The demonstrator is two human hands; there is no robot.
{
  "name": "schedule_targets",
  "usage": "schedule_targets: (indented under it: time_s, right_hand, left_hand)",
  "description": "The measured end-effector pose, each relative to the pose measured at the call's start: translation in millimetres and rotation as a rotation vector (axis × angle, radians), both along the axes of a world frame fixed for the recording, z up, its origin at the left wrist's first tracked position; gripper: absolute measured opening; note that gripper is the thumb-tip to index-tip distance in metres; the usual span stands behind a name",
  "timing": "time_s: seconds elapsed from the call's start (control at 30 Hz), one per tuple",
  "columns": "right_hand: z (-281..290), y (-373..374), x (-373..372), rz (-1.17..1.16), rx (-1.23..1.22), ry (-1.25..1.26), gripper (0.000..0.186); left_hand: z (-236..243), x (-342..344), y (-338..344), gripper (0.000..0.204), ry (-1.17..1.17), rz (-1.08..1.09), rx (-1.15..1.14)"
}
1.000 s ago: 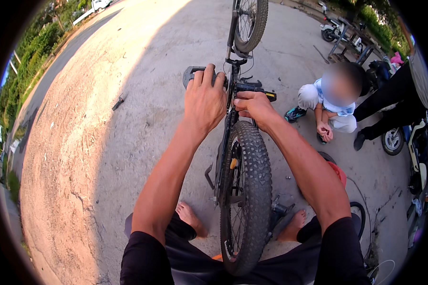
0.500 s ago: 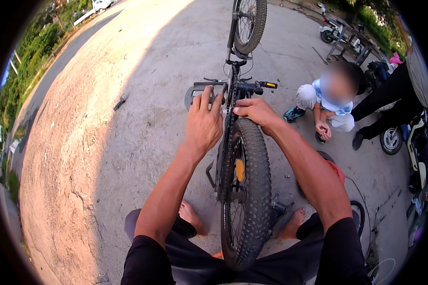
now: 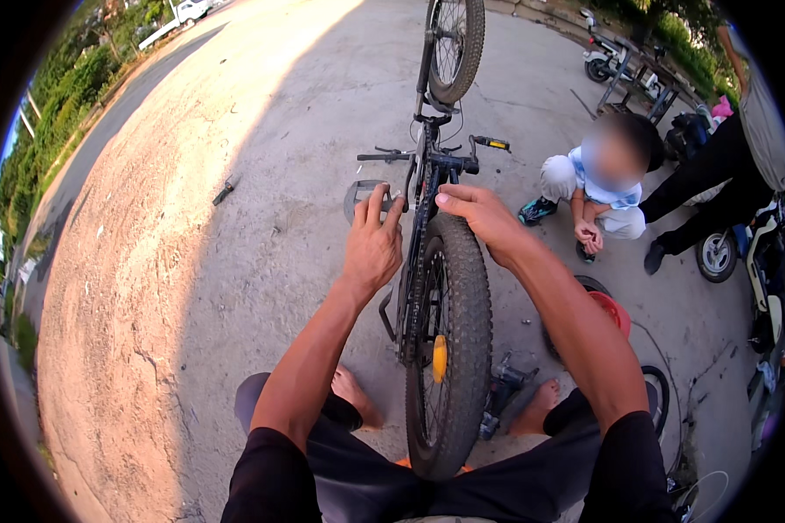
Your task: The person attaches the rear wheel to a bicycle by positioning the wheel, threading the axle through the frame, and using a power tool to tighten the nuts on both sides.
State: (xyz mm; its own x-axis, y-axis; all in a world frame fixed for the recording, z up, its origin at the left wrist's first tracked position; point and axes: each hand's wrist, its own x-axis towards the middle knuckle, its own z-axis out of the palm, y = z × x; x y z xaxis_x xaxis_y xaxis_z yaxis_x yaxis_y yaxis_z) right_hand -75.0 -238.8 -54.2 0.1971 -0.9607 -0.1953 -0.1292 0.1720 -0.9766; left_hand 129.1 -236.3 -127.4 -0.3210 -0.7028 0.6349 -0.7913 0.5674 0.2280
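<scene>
A bicycle is turned upside down in front of me. Its near wheel's knobbly tire [image 3: 462, 349] rises between my legs, and an orange reflector [image 3: 440, 358] sits among the spokes. My left hand [image 3: 375, 244] is at the left pedal [image 3: 355, 202], fingers curled over its inner end by the crank; their grip is partly hidden. Just above the near tire, beside the frame, my right hand [image 3: 484, 218] has its thumb and fingers stretched out, with nothing visible in them. The right pedal [image 3: 494, 144], with a yellow reflector, points out beyond it.
A person [image 3: 606, 187] squats at the right, and another stands behind near parked scooters [image 3: 720, 255]. A red basin [image 3: 613, 312] lies beyond my right forearm. A small dark object [image 3: 223, 193] lies on the concrete to the left.
The cranks have turned a little, and the orange wheel reflector has moved nearer to me. My right hand has shifted slightly right, away from the frame; my left fingers have come a little nearer.
</scene>
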Motion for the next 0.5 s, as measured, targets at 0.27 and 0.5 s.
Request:
schedule_targets:
  time_s: [0.27,0.5]
  right_hand:
    - [27.8,131.5,9.9,0.020,-0.723,0.348,0.054]
    - [2.6,247.4,20.7,-0.052,-0.993,0.513,0.051]
  left_hand:
    - [-29.2,16.6,2.4,0.053,-0.004,-0.020,0.075]
    - [-56.5,17.6,-11.9,0.053,0.009,-0.051,0.189]
